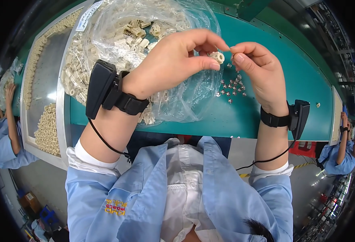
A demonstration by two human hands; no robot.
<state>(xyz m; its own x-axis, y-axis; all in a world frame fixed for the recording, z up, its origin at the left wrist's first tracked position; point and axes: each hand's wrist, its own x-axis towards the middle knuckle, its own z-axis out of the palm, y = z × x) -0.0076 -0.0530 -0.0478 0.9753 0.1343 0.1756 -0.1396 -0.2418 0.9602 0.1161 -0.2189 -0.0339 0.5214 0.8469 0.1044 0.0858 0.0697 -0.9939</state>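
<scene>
While a clear, crinkled plastic bag [195, 99] full of cream moulded plastic parts [74, 74] takes up much of the bench, a silver metal-framed tray [48, 82] with rows and a stack of similar cream parts sits left of the bag. Right of the bag, small shiny silver metal pieces [234, 86] lie scattered on the green work surface [266, 109]; one tiny cream piece [318, 105] lies farther right. Left forearm crosses over the bag, blocking part of its contents.

Left hand [181, 54] is above the bag's right side, narrow grip: thumb below, fingers curled, holding a cream ring-ended plastic part [219, 57], which is over the bag's right edge with its round opening showing. Left index reaches past the part to the right fingertips. Right hand [260, 68] is just right of the bag, wrist up from below, fingers bent, thumb and index in a narrow pinch; can't tell what, if anything, is between them. Black strapped devices on both wrists.
</scene>
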